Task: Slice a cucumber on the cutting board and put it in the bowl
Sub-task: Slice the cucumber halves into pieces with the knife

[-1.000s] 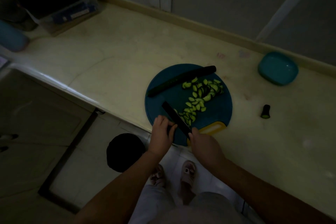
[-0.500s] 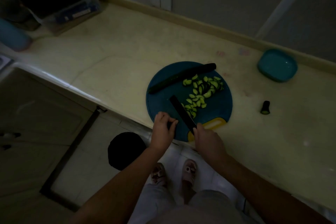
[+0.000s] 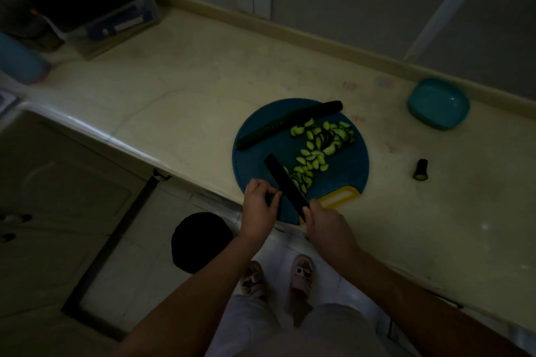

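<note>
A round blue cutting board [image 3: 255, 159] with a yellow handle lies at the counter's front edge. A long dark half cucumber [image 3: 287, 123] lies across its far side. Several pale green slices [image 3: 317, 148] trail down the board's middle. My right hand [image 3: 324, 220] grips the handle of a black knife [image 3: 285, 182], whose blade points up-left over the board. Beside the blade, my left hand [image 3: 259, 206] pinches a small dark cucumber piece [image 3: 271, 199] at the board's near edge. A teal bowl [image 3: 438, 103] stands at the counter's back right.
A cut cucumber end [image 3: 421, 169] lies on the cream counter [image 3: 188, 90] right of the board. A clear box [image 3: 116, 23] and a blue cylinder [image 3: 20, 62] stand at the far left. Below the edge are a dark round bin [image 3: 201, 240] and my feet.
The knife blade has shifted a little to the left, closer to my left hand. Both hands stay at the board's near edge.
</note>
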The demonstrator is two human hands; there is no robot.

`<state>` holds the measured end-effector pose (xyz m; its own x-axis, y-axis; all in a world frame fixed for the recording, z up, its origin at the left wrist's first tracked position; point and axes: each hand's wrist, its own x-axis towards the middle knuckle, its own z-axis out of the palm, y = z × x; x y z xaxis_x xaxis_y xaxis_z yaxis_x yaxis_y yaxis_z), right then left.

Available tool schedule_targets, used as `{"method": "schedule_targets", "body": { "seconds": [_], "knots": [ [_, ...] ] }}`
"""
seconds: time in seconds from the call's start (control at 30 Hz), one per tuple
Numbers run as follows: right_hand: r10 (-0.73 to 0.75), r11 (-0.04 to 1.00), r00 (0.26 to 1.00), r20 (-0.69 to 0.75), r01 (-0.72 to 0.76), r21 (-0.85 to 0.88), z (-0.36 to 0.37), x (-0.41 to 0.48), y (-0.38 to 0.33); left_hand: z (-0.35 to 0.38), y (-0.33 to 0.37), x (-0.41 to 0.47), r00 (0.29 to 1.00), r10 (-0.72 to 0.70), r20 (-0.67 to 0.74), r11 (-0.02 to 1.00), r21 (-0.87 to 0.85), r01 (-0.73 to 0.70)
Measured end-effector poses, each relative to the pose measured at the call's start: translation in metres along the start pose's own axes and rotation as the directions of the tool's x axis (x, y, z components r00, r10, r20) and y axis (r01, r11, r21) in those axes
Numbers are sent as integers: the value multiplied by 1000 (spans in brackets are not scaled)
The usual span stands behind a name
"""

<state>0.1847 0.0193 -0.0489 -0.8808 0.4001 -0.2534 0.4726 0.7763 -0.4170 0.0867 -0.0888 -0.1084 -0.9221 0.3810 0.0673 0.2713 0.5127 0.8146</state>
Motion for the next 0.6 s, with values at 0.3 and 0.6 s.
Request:
{"method": "schedule_targets", "body": {
  "seconds": [0.3,0.6],
  "knots": [
    [10,1000,1000,29,-9,-22,3,2,0,0,0,0,1000,21,-13,1000,2,-21],
    [20,999,999,38,-19,-45,4,3,-2,-1,-1,0,999,37,-7,999,6,-37]
  ]
}}
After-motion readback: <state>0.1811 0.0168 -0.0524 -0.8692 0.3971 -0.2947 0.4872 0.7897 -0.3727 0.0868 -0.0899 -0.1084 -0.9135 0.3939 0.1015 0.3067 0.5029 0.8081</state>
